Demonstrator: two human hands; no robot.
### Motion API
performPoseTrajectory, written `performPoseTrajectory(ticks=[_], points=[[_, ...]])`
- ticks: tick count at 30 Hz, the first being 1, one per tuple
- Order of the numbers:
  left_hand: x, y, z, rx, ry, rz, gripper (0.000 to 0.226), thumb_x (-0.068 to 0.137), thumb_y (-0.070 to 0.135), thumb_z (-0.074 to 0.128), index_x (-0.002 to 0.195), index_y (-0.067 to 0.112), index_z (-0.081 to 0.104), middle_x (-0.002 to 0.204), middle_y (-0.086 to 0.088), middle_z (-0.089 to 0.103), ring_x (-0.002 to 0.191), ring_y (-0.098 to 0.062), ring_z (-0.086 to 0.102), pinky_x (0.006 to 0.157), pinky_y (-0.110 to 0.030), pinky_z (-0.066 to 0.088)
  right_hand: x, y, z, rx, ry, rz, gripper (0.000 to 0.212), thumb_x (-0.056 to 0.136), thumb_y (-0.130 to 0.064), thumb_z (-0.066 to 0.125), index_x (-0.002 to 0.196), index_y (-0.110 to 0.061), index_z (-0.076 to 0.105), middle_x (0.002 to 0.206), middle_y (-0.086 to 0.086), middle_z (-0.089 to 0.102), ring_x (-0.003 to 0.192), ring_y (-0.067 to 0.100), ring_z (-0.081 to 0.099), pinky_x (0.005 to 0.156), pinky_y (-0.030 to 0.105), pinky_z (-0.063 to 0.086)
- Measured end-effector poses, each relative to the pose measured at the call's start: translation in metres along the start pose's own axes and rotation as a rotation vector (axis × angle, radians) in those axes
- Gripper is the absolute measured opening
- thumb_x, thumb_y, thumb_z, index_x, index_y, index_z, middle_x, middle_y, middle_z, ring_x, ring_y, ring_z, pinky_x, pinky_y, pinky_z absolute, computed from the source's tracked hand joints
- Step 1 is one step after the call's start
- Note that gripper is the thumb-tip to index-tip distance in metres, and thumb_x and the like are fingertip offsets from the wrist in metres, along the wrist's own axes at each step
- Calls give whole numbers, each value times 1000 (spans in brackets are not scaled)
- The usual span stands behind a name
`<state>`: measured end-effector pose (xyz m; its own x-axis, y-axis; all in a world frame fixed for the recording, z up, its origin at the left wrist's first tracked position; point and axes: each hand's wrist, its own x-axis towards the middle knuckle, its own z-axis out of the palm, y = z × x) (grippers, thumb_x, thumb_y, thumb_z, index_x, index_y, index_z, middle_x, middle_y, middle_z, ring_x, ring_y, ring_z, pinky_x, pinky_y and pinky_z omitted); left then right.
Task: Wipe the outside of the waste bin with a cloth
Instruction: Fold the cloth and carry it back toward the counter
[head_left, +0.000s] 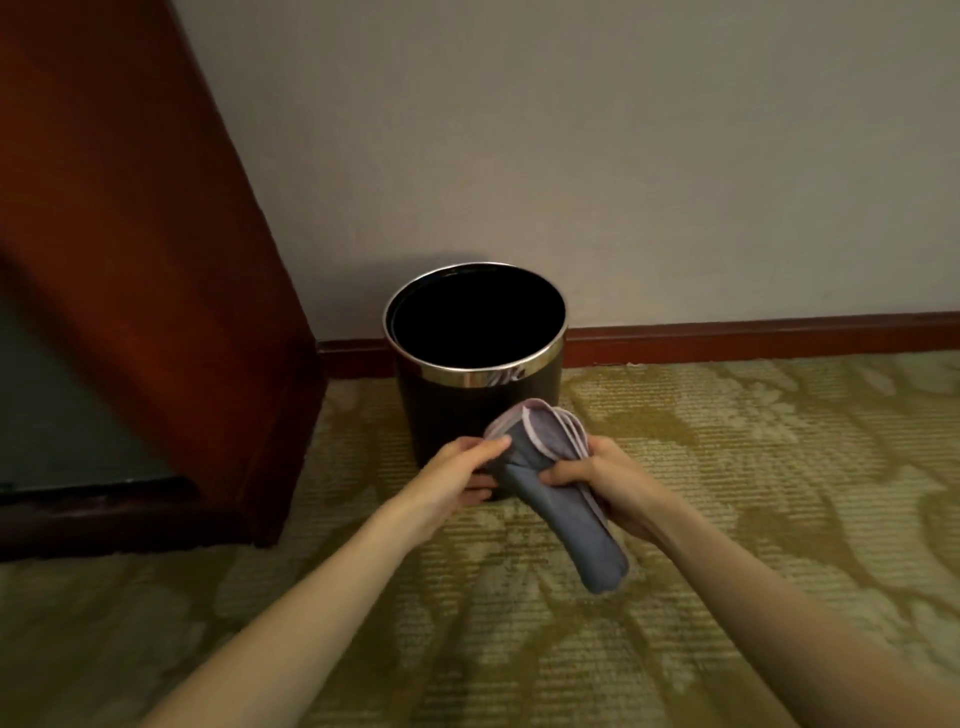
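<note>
A: From the head camera, where is the bin?

B: The bin (475, 364) stands upright on the carpet (727, 467), its far side close to the wall (571, 156) and a dark wooden cabinet (130, 260) just beside it. It is black with a shiny band round the open top, and nothing shows inside.

A: And the cloth?

B: The cloth (556, 483) is a folded grey strip with a pale edge, held in front of the bin's near side. I can't tell whether it touches the bin's wall.

A: How are the hands set?

B: The right hand (605, 486) is closed round the middle of the cloth, with the loose end hanging toward the person. The left hand (460, 475) pinches the upper folded end, thumb on top, low before the bin. I'd say it is tidying the folds into a pad, so a flat face meets the bin's side.

A: Has wiping begun?

B: Probably not yet.
</note>
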<state>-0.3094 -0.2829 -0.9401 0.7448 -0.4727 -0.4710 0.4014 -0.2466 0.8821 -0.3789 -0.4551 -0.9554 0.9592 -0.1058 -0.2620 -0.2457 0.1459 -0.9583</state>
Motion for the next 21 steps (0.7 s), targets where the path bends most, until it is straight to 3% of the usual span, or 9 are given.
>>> performPoseTrajectory(ticks=[4, 7, 11, 14, 17, 21], points=[[-12, 6, -1, -200, 46, 125, 37, 87, 23, 61, 122, 11, 57, 113, -11, 68, 102, -23, 65, 87, -39, 53, -5, -8, 25, -13, -91, -33, 35, 62, -2, 74, 96, -11, 71, 95, 10, 74, 86, 23, 70, 67, 28, 54], [-23, 15, -8, -113, 178, 231, 35, 82, 20, 68, 115, 12, 59, 106, -9, 69, 97, -21, 67, 86, -39, 55, -6, -10, 37, 27, -104, -37, 42, 62, -2, 76, 103, -10, 68, 99, 11, 73, 90, 24, 69, 70, 30, 54], [-40, 36, -22, -62, 303, 436, 24, 76, 18, 73, 97, 16, 63, 93, -3, 71, 86, -11, 68, 67, -22, 52, -11, -18, 46, -44, -204, -13, 41, 65, -18, 81, 104, -18, 67, 103, 6, 73, 95, 21, 68, 73, 27, 53], [-51, 67, -31, -84, 388, 574, 23, 74, 13, 75, 93, 12, 62, 87, 0, 71, 78, -5, 68, 64, -17, 52, -12, -32, 54, -131, -271, -9, 47, 63, -30, 83, 105, -17, 67, 105, 7, 72, 98, 24, 67, 76, 36, 54], [-61, 102, -39, -105, 437, 710, 25, 74, 9, 74, 95, 4, 60, 85, -2, 68, 77, -5, 66, 68, -19, 53, -5, -59, 58, -77, -325, -64, 52, 62, -23, 82, 111, -19, 65, 111, 7, 70, 105, 24, 65, 84, 35, 53], [-68, 138, -49, -182, 494, 802, 27, 76, 8, 72, 99, 2, 58, 92, -9, 68, 86, -17, 66, 78, -31, 54, 8, -90, 59, 98, -357, -88, 63, 63, 3, 75, 122, -9, 54, 111, 13, 69, 104, 26, 65, 80, 33, 53]])
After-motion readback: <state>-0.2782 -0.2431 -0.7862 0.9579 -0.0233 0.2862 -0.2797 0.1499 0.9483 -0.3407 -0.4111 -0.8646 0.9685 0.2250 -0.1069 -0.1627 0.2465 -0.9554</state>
